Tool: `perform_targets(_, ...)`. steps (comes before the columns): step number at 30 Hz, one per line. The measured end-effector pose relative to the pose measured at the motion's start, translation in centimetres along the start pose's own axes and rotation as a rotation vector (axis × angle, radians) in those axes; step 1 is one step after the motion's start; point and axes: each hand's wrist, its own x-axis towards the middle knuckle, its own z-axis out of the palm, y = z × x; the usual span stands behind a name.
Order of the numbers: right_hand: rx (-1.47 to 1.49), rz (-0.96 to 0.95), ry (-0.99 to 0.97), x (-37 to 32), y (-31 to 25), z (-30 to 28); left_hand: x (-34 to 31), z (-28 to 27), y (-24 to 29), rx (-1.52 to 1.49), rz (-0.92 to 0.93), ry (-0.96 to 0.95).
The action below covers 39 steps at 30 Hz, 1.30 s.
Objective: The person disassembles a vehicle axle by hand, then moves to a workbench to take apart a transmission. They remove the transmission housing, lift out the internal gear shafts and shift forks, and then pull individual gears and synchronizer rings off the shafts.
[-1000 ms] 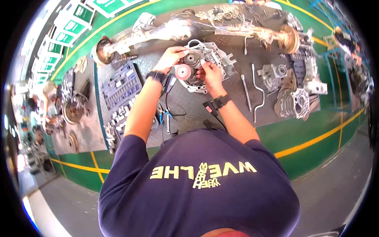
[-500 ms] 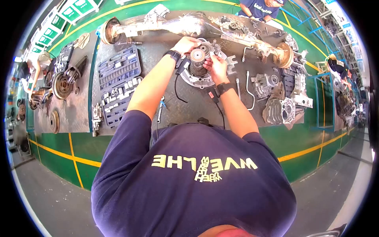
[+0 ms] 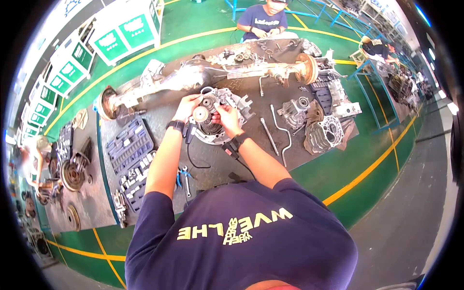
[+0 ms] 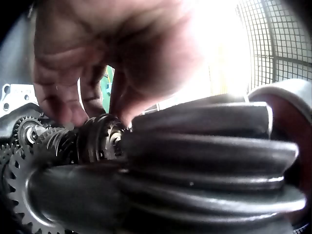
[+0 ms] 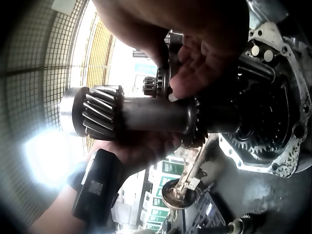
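Both hands work over an open gearbox housing [image 3: 237, 104] on the bench. My left hand [image 3: 187, 108] pinches a small geared shaft [image 4: 100, 139] between thumb and fingers. From the other side, my right hand [image 3: 228, 118] has its thumb and curled fingers on the same upper gear assembly [image 3: 209, 102]. Standing in front of it is a thicker shaft with a helical gear [image 5: 103, 112] and a round, flat end [image 3: 200, 114]. Toothed gears [image 5: 253, 144] sit at its base inside the housing. Palm and fingers partly hide the gripped gears.
On the left lies an open socket set [image 3: 130, 145], with pliers [image 3: 179, 178] and a spanner [image 3: 187, 181] nearby. A long axle [image 3: 188, 79] spans the bench's far side. Right are a bar [image 3: 269, 135], a bent rod [image 3: 281, 133] and castings [image 3: 324, 133]. Another person [image 3: 263, 21] sits opposite.
The head view has swung, shifting the bench leftward in the picture and showing more of the person opposite. Both hands stay at the gear assembly with much the same hold.
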Motion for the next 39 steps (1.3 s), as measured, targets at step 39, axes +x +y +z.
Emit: perform_targets(39, -0.226, 0.286, 0.361, -1.8, -4.4, 3.9, -1.2, 0.1, 1.1, 0.054, -0.198, 0.09)
